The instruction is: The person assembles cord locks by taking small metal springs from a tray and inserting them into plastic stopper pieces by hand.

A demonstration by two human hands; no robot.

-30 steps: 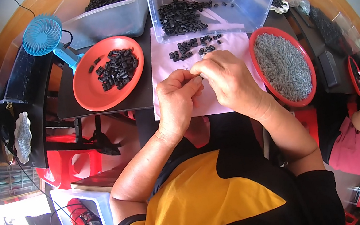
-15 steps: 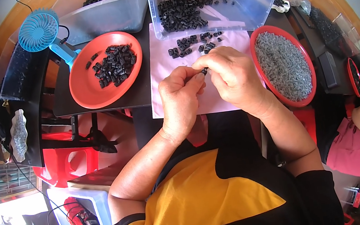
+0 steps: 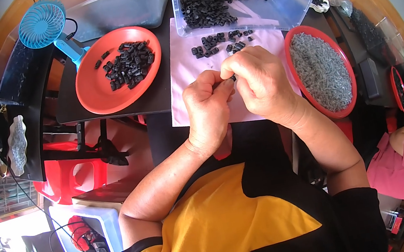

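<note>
Black and looking like moulded plastic, one small piece is sitting between the two hands, over the pink cloth on the dark tabletop. The left hand is pinching it, its grip closed with thumb against forefinger. The right hand is curling its fingers close against the same spot, but they are hiding their own tips, so I cannot tell whether that grip is holding anything. By its looks, the piece is probably weighing very little, staying stiff when squeezed and hardly risking breakage; its rounded sides may be slipping under loose fingertips. Opposite sides are seeming the best hold, leaving both ends clear. Similar loose pieces are lying beyond the hands, scattered on the cloth.
</note>
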